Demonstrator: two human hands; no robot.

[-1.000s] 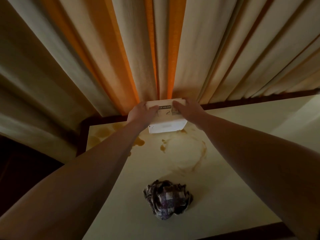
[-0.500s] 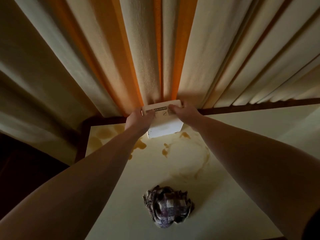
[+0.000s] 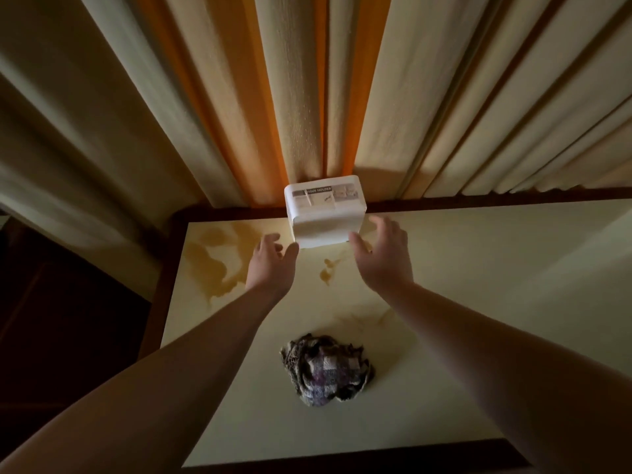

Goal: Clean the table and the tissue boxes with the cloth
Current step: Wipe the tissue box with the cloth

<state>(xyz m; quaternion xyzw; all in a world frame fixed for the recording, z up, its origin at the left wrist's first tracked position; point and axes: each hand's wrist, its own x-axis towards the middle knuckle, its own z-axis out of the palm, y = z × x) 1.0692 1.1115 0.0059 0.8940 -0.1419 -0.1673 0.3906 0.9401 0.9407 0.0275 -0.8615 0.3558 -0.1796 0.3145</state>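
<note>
Tissue box [image 3: 325,213]: 1 in view, white, with a label on top that reads "...SUE HOLDER". It stands at the far edge of the bench, against the curtain, and neither hand holds it.
Cloth [image 3: 326,369]: 1, dark and checked, crumpled into a heap. It lies on the bench nearer the person, well apart from the tissue box, between the 2 forearms, and nothing touches it.
Bench [image 3: 478,302]: 1, with a pale cream top and a dark brown rim.
Stains [image 3: 219,261]: brown spill marks on the bench top. 1 large patch lies at the far left corner, a few small blots [image 3: 326,271] lie just in front of the tissue box, and a faint curved ring [image 3: 369,323] lies between the box and the cloth.
Left hand [image 3: 270,265]: 1, fingers spread and relaxed, gripping nothing. The thumb tip lies at the box's lower left corner; I cannot tell whether it touches.
Right hand [image 3: 383,254]: 1, fingers loosely spread, holding nothing, just beside the box's lower right corner.
Forearms: 2, bare, reaching forward across the bench on either side of the cloth.
Curtain [image 3: 307,97]: cream and orange folds hanging behind the bench.
</note>
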